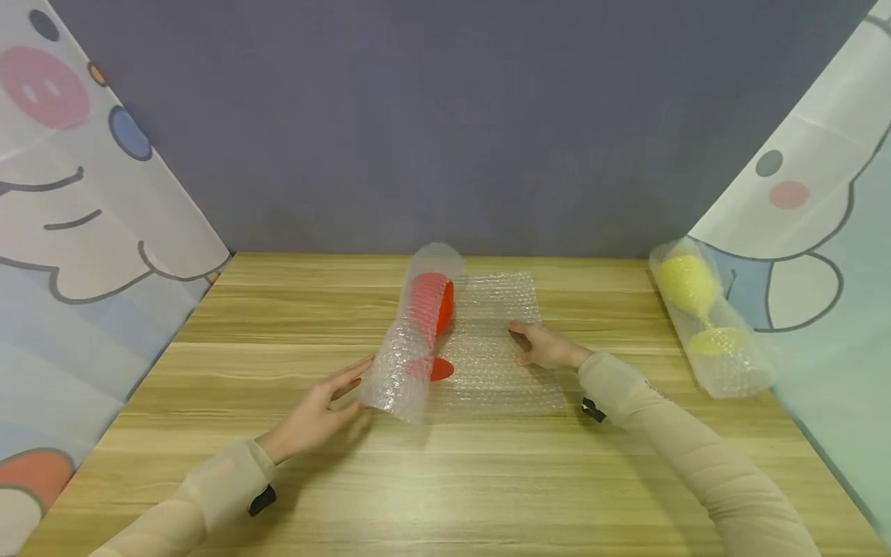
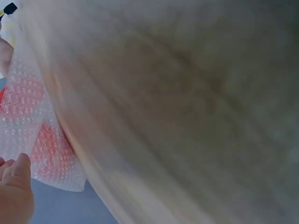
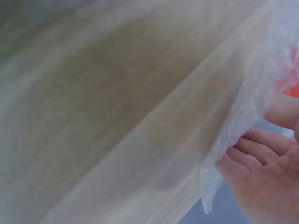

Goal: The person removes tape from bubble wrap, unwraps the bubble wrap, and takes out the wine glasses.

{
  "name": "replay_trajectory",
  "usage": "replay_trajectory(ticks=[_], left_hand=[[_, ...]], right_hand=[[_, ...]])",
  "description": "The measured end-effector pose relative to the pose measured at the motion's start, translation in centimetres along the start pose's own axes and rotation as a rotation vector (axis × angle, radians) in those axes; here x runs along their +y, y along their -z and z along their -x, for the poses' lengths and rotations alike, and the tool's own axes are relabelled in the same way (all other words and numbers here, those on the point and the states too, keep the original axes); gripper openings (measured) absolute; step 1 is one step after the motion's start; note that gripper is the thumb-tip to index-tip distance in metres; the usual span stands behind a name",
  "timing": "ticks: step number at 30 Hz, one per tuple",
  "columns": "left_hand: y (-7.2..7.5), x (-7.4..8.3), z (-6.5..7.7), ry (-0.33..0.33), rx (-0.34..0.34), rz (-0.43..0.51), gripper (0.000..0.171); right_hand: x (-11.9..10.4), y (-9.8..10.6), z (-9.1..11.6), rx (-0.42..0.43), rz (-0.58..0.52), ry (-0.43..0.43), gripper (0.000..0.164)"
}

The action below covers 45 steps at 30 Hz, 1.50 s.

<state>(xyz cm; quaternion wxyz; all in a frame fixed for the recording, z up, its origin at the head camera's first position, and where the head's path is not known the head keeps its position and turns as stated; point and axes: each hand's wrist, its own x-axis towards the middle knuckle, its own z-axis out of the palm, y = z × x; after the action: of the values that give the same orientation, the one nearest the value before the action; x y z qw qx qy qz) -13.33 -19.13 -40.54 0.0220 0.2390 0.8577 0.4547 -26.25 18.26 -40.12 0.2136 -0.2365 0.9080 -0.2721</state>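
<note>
A red goblet (image 1: pixel 445 309) lies on a bubble wrap sheet (image 1: pixel 487 387) near the middle of the table, its foot toward the near side. The sheet's left part is folded over in a curl and covers part of the goblet. My left hand (image 1: pixel 316 418) is at the left edge of this fold, its fingers extended against the wrap. At the sheet's right side is my right hand (image 1: pixel 550 346), thumb and forefinger spread apart. In the right wrist view, the fingertips (image 3: pixel 233 156) meet the wrap's edge and the thumb (image 3: pixel 282 112) overlaps the wrap.
A yellow goblet (image 1: pixel 685 286) rolled in bubble wrap (image 1: pixel 731 379) lies at the table's right edge. A dark grey panel (image 1: pixel 445 131) rises behind the wooden table (image 1: pixel 445 495), with printed cartoon cloths (image 1: pixel 83 216) at both sides.
</note>
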Motion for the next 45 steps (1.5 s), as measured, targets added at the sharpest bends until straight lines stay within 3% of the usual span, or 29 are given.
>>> replay_trajectory(ticks=[6, 11, 18, 25, 35, 45], left_hand=[[0.3, 0.1, 0.2, 0.014, 0.019, -0.021, 0.066], [0.2, 1.2, -0.4, 0.024, 0.03, -0.025, 0.07], [-0.9, 2.7, -2.0, -0.037, 0.05, -0.079, 0.072], [-1.5, 2.9, -2.5, -0.079, 0.048, -0.15, 0.062], [-2.1, 2.8, -2.4, -0.004, 0.083, -0.207, 0.059], [-1.3, 1.7, -1.9, 0.09, 0.113, -0.052, 0.063]], right_hand=[[0.1, 0.1, 0.3, -0.006, -0.036, 0.017, 0.072], [0.1, 0.1, 0.6, 0.0, -0.017, 0.047, 0.072], [0.3, -0.1, 0.4, 0.004, -0.016, 0.03, 0.072], [0.3, -0.3, 0.3, 0.011, -0.014, 0.024, 0.071], [0.2, -0.1, 0.3, 0.019, 0.0, 0.023, 0.071], [0.0, 0.0, 0.2, 0.007, -0.025, 0.017, 0.072]])
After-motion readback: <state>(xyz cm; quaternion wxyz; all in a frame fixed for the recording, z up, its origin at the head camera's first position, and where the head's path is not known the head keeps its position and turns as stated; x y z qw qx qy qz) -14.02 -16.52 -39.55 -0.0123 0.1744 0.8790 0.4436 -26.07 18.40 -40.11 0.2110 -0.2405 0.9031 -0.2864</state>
